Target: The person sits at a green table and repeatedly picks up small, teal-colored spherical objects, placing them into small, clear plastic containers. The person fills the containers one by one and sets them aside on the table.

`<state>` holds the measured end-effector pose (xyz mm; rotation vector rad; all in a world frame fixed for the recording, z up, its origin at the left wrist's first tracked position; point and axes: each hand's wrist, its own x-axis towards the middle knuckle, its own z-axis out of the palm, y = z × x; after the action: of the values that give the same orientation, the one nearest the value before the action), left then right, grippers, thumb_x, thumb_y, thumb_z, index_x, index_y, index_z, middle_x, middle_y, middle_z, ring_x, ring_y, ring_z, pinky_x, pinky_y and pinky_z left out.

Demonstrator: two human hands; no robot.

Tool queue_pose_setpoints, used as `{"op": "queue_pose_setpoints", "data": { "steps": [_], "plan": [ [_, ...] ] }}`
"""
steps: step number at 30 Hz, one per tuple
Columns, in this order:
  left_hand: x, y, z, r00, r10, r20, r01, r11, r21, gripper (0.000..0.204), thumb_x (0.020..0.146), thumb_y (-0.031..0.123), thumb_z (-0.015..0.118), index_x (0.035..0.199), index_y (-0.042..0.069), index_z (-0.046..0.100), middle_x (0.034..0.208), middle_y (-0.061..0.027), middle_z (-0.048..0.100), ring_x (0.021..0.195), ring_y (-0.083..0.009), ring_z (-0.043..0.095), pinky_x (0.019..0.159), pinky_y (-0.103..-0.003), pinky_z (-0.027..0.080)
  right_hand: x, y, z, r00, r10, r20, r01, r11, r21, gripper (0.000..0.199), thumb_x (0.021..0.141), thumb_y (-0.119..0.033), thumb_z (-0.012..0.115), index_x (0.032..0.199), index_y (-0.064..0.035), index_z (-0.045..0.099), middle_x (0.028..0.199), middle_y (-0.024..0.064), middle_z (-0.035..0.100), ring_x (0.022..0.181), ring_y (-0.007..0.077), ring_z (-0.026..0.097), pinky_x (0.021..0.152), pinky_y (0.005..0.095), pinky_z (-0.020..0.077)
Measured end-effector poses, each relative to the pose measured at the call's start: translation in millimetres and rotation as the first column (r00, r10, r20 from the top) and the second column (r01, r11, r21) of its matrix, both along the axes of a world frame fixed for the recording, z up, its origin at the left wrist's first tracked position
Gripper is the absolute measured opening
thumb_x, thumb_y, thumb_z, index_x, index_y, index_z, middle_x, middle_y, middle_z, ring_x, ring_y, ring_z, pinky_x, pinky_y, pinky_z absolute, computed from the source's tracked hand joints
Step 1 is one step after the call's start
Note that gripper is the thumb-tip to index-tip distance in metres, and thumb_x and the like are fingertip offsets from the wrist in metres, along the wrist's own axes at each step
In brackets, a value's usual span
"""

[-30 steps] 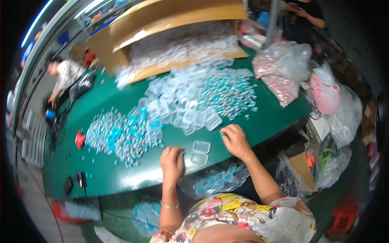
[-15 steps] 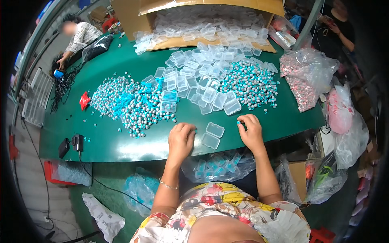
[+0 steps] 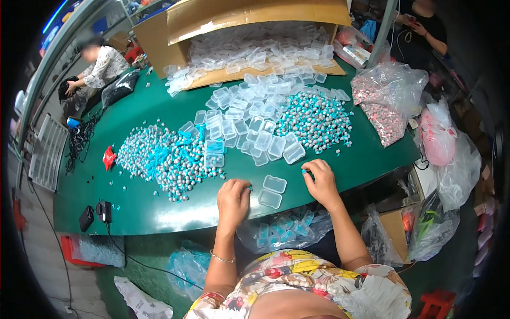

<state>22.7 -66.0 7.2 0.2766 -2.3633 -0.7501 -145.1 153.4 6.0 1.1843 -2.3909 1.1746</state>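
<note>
Both hands are shifted slightly: the left hand (image 3: 234, 195) is curled beside the open clear case (image 3: 270, 191), the right hand (image 3: 319, 181) pinched on a teal piece (image 3: 304, 171).

clear hinged box (image 3: 270, 191) | open, flat | green table, between hands

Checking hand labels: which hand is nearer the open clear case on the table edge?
Left. The left hand rests just left of the open clear case, almost touching; the right hand sits slightly farther off its right.
</note>
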Motion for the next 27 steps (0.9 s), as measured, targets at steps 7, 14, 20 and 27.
{"op": "queue_pose_setpoints", "data": {
  "steps": [7, 14, 20, 27],
  "plan": [
    [1.3, 2.7, 4.8, 0.995, 0.006, 0.095, -0.011, 0.998, 0.061, 0.013, 0.082, 0.001, 0.068, 0.094, 0.006, 0.067, 0.092, -0.0107, 0.065, 0.088, -0.0322, 0.062, 0.078, -0.043, 0.047, 2.4, 1.1, 1.2, 1.0, -0.015, -0.006, 0.015, 1.0, -0.01, 0.018, 0.081, -0.003, 0.068, 0.098, -0.0074, 0.064, 0.095, 0.0088, 0.061, 0.094, 0.0314, 0.06, 0.083, 0.043, 0.0468],
    [0.8, 1.0, 2.8, 0.999, -0.006, 0.032, 0.006, 1.0, -0.014, 0.01, 0.083, -0.002, 0.068, 0.092, 0.002, 0.066, 0.089, -0.0123, 0.064, 0.079, -0.0296, 0.06, 0.071, -0.038, 0.048, 1.7, 1.4, -1.0, 1.0, -0.013, -0.026, 0.012, 0.999, -0.031, 0.016, 0.082, -0.005, 0.068, 0.097, -0.0075, 0.063, 0.095, 0.0085, 0.061, 0.094, 0.0306, 0.059, 0.082, 0.043, 0.0452],
    [-0.2, -0.5, -0.2, 1.0, -0.013, 0.018, 0.014, 1.0, -0.021, 0.011, 0.082, -0.004, 0.068, 0.092, 0.001, 0.066, 0.088, -0.0116, 0.064, 0.076, -0.0274, 0.06, 0.069, -0.037, 0.048, 1.9, 2.5, -0.3, 0.999, -0.003, -0.034, 0.001, 0.999, -0.052, 0.017, 0.082, -0.005, 0.068, 0.098, -0.0071, 0.063, 0.094, 0.0097, 0.06, 0.092, 0.0315, 0.06, 0.082, 0.0436, 0.0465],
    [0.8, 0.9, -0.1, 1.0, -0.015, 0.006, 0.015, 1.0, -0.024, 0.012, 0.081, -0.005, 0.069, 0.092, 0.001, 0.066, 0.088, -0.0112, 0.064, 0.075, -0.0263, 0.06, 0.067, -0.036, 0.048, 2.7, 3.0, 0.7, 1.0, -0.002, -0.023, 0.002, 1.0, -0.023, 0.015, 0.083, -0.006, 0.067, 0.098, -0.0067, 0.063, 0.094, 0.01, 0.06, 0.093, 0.0317, 0.059, 0.085, 0.0437, 0.0467]
  ]
}}
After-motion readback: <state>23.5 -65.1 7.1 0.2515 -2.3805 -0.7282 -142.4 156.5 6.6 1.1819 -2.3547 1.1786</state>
